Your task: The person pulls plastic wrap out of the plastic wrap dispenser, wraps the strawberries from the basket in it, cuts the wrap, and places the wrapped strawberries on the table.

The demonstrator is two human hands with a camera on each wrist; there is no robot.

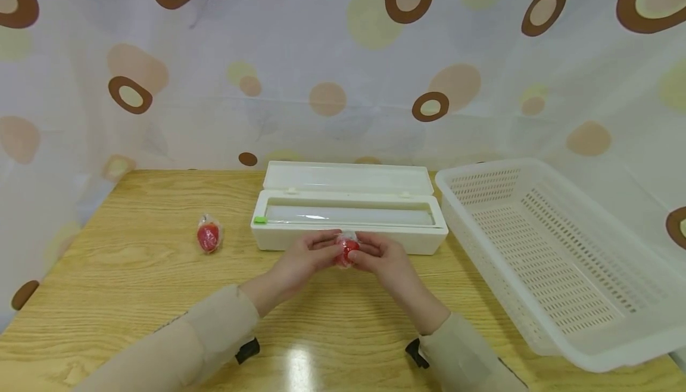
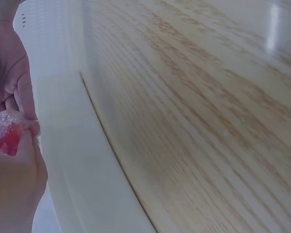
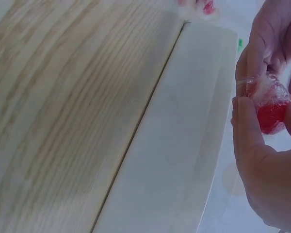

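Both hands meet in the middle of the head view around a small, red, rounded thing wrapped in clear film (image 1: pixel 346 251). My left hand (image 1: pixel 305 264) grips it from one side, while the right hand (image 1: pixel 390 267) pinches it from the other with thumb and fingers. In the right wrist view, crinkled film gathers over the top of the red thing (image 3: pixel 272 116). Just beyond the fingers stands a white cling film box (image 1: pixel 348 238), its lid (image 1: pixel 348 177) raised and a film roll (image 1: pixel 348 215) inside.
A second film-wrapped red thing (image 1: pixel 209 236) lies on the wooden table (image 1: pixel 161 285) to the left. A large white perforated basket (image 1: pixel 541 326) takes up the right side. Behind the table hangs a spotted curtain (image 1: pixel 300 40).
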